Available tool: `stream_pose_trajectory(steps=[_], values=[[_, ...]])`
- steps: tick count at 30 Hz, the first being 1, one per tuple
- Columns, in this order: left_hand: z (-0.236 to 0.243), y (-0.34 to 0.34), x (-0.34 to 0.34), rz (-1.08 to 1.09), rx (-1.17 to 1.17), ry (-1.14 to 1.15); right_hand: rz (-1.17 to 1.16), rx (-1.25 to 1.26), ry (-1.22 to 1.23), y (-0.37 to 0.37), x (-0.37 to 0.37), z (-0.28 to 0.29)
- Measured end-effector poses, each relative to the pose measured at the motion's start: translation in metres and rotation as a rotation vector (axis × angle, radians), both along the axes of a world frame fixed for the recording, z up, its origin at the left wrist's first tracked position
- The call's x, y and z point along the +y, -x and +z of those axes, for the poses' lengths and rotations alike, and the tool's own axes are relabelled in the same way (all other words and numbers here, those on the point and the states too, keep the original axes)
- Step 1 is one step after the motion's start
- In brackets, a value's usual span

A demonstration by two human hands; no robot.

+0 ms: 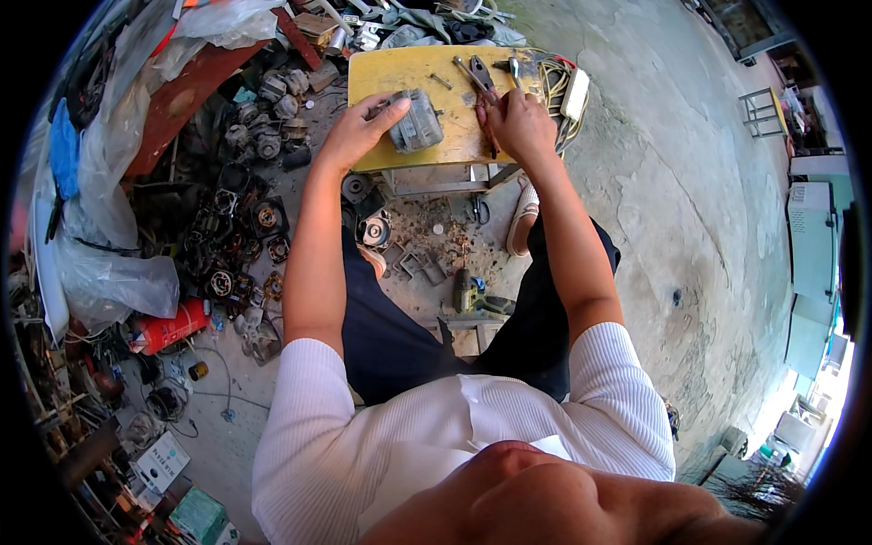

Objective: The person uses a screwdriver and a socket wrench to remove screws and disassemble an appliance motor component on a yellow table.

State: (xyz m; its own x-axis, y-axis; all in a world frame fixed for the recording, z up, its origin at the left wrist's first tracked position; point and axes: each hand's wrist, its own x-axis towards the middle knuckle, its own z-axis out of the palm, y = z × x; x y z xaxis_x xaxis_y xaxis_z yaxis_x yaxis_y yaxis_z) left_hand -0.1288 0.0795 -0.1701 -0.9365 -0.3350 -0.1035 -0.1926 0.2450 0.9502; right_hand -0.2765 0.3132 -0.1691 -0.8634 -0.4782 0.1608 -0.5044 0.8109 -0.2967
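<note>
A grey, boxy metal motor housing (416, 122) rests on the yellow tabletop (381, 73) of a small stool-like table. My left hand (359, 129) grips its left side, with the thumb across the top edge. Farther right, my right hand (527, 125) is closed on a slim metal rod-like tool (470, 73) that sticks out toward the far left; its other end is hidden in my fist. Red-handled pliers (484, 113) lie just left of that hand. Behind the knuckles a tool with a pale green end (515, 71) shows in part. A bolt (440, 81) lies beyond the housing.
A white power strip (575, 94) and coiled cables hang at the table's right edge. A green cordless drill (470, 292) lies on the floor between my legs, near metal brackets (423, 267) and debris. Heaped motor parts (245, 227) and plastic sheeting (118, 272) fill the left side.
</note>
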Motion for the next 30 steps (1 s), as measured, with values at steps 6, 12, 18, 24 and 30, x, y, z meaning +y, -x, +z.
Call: stream_pose_trajectory(steps=[6, 12, 18, 24, 30], values=[[0.004, 0.006, 0.003, 0.082, -0.012, -0.039, 0.026, -0.243, 0.619, 0.016, 0.010, 0.016], [-0.002, 0.011, -0.002, 0.106, 0.021, 0.017, 0.006, -0.728, 1.328, 0.030, 0.021, 0.038], [0.003, 0.011, 0.002, 0.107, 0.018, 0.040, -0.023, -0.776, 1.351, 0.032, 0.028, 0.036], [-0.001, 0.011, 0.001, 0.113, 0.016, 0.043, 0.049, -0.752, 1.188, 0.027, 0.025, 0.032], [-0.001, 0.009, 0.000, 0.099, 0.045, 0.058, 0.058, -0.802, 1.133, 0.024, 0.021, 0.035]])
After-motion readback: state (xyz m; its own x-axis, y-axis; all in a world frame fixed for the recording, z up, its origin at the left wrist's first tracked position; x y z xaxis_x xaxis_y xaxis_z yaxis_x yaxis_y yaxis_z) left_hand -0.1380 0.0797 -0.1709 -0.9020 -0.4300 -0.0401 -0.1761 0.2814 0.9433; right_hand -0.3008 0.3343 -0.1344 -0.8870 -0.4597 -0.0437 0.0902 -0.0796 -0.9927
